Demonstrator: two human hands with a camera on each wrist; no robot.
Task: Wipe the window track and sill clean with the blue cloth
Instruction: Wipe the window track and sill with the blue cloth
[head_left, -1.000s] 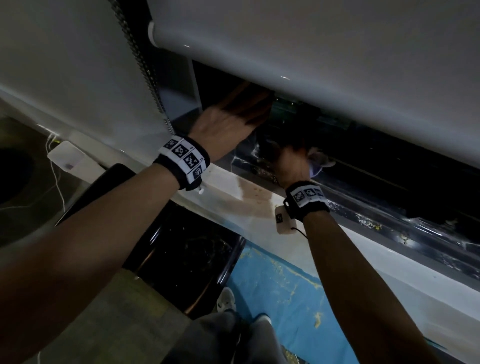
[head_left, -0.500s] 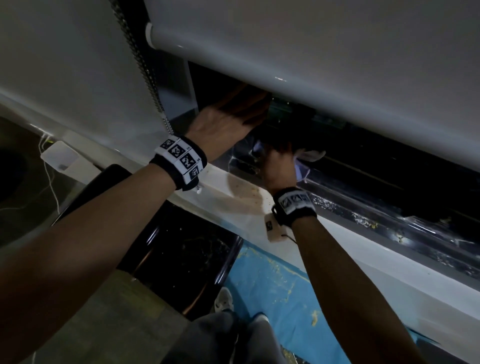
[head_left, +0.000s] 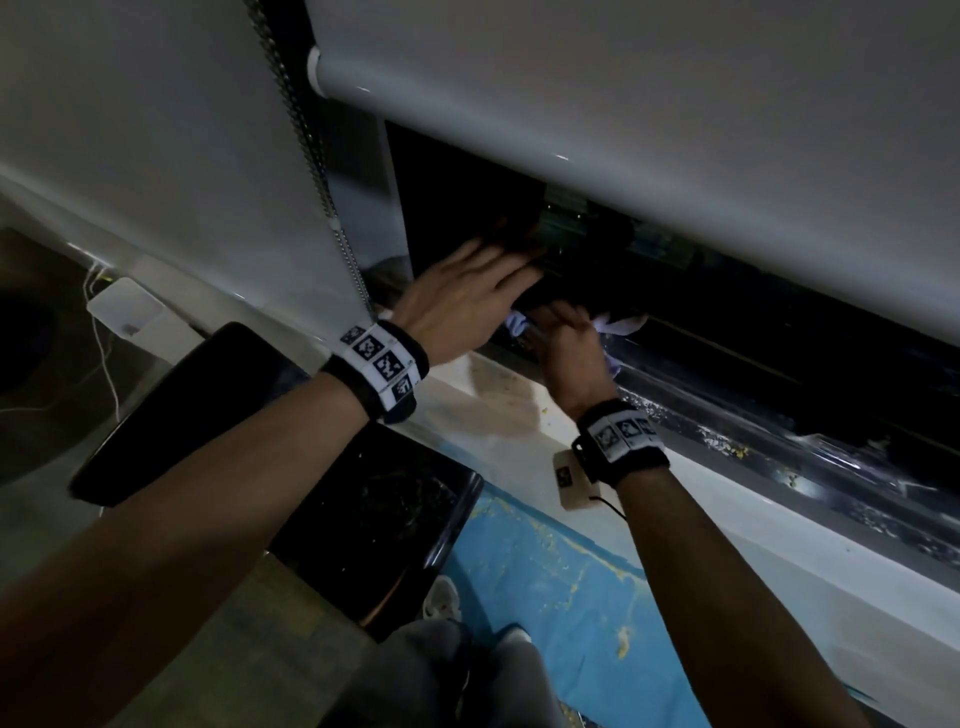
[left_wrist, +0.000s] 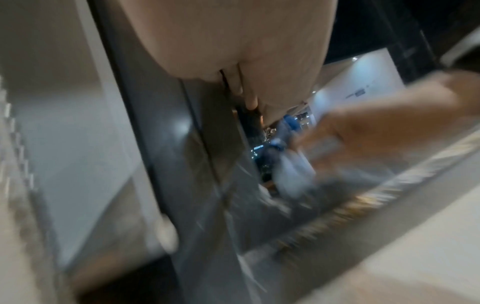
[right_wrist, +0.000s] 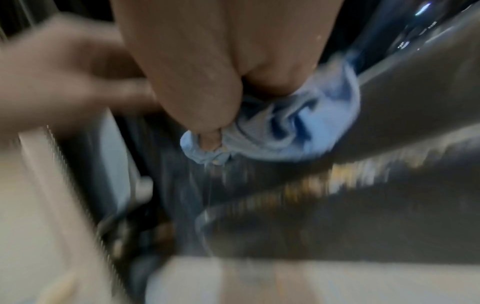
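Note:
The crumpled blue cloth (right_wrist: 298, 127) is gripped by my right hand (right_wrist: 207, 139), thumb on top, and pressed into the dark window track (head_left: 779, 457) at its left end. In the head view, bits of the cloth (head_left: 621, 327) stick out on both sides of the right hand (head_left: 561, 319). My left hand (head_left: 519, 262) lies just to the left with straight fingers flat against the dark window pane; in the left wrist view its fingers (left_wrist: 249, 98) touch the frame edge. The white sill (head_left: 519, 415) runs below the track, stained near my hands.
Yellowish crumbs (head_left: 737, 452) lie in the track to the right. A roller blind (head_left: 675, 130) hangs low over the window, its bead chain (head_left: 311, 156) at the left. Below the sill are a black glossy seat (head_left: 363, 493), a blue floor sheet (head_left: 545, 597) and a white adapter (head_left: 124, 312).
My right hand has slid the cloth left along the track, closer to the left hand. The left hand has stayed flat on the pane.

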